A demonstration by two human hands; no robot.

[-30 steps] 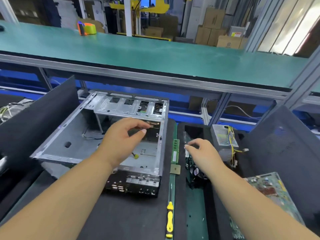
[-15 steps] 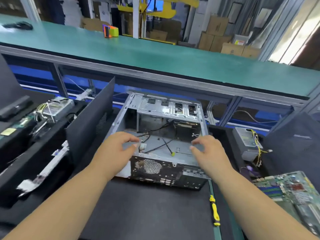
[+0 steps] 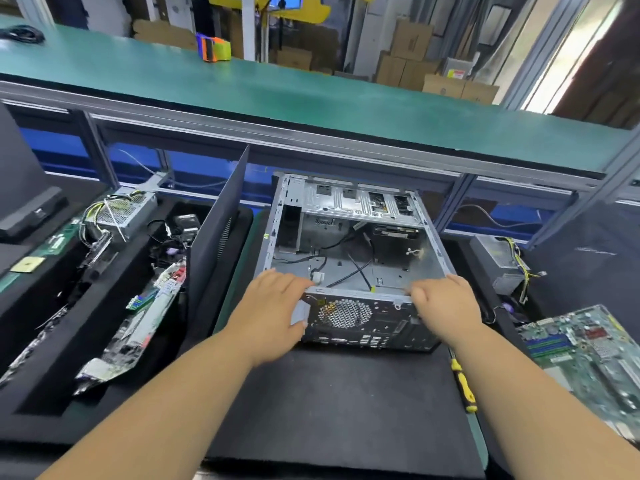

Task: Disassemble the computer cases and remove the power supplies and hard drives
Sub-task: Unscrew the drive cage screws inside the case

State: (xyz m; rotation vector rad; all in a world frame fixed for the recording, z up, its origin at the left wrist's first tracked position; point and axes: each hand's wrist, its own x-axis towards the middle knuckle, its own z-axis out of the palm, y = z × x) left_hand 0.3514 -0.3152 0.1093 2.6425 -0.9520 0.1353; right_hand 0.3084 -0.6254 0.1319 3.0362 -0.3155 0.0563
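Observation:
An open grey computer case point(image 3: 349, 244) lies on its side on the black mat point(image 3: 346, 403), rear panel with fan grille towards me. Loose black cables lie on its bare floor; a drive cage runs across its far end. My left hand point(image 3: 273, 306) grips the rear panel's left corner, fingers over the top edge and thumb on the face. My right hand point(image 3: 445, 301) grips the rear panel's right corner. A removed power supply point(image 3: 498, 265) with yellow wires sits to the right of the case. Another power supply point(image 3: 126, 211) lies in the left bin.
A yellow-handled screwdriver point(image 3: 462, 384) lies on the mat's right edge. A green motherboard point(image 3: 585, 355) sits at the right. A black side panel point(image 3: 218, 230) stands left of the case. The left bin holds circuit boards point(image 3: 145, 317) and cables. A green shelf point(image 3: 311, 98) overhangs behind.
My view swung left. The case turned so its rear panel faces me, and both hands came from above the case and the right bin onto the rear panel's two corners.

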